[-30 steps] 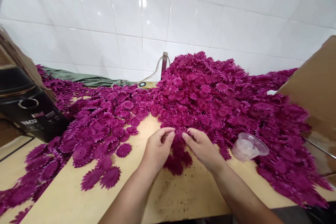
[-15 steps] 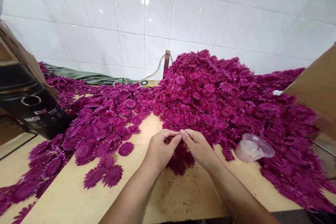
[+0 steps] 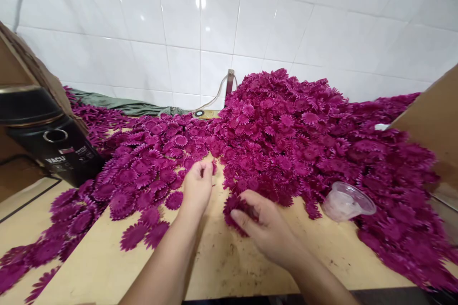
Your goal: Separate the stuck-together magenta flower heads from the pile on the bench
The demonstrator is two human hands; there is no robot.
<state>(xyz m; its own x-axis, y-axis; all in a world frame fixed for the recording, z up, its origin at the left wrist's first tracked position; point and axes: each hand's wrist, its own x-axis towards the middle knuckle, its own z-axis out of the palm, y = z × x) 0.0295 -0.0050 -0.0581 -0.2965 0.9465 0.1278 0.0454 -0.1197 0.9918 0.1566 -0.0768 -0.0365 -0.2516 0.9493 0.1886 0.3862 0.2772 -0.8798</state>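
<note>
My left hand (image 3: 199, 185) is closed in a pinch over the bare strip of board between the two flower heaps. A sliver of a magenta artificial flower (image 3: 214, 167) shows at its fingertips, mostly hidden by the fingers. Lower and to the right, my right hand (image 3: 265, 221) has thumb and forefinger apart over a small clump of magenta flowers (image 3: 232, 206) at the near edge of the big heap. Part of that clump lies behind the fingers, and the hand is slightly blurred.
A large magenta flower heap (image 3: 282, 128) rises against the tiled wall (image 3: 218, 19). Looser flowers (image 3: 143, 167) spread on the left. A clear plastic cup (image 3: 347, 202) leans at the right. A black vacuum bottle (image 3: 53, 138) and cardboard (image 3: 425, 138) flank the board (image 3: 229, 271).
My hands were together, fingertips touching, at the centre. Now the left has moved left and slightly up, and the right has dropped toward the flower clump with its fingers parted.
</note>
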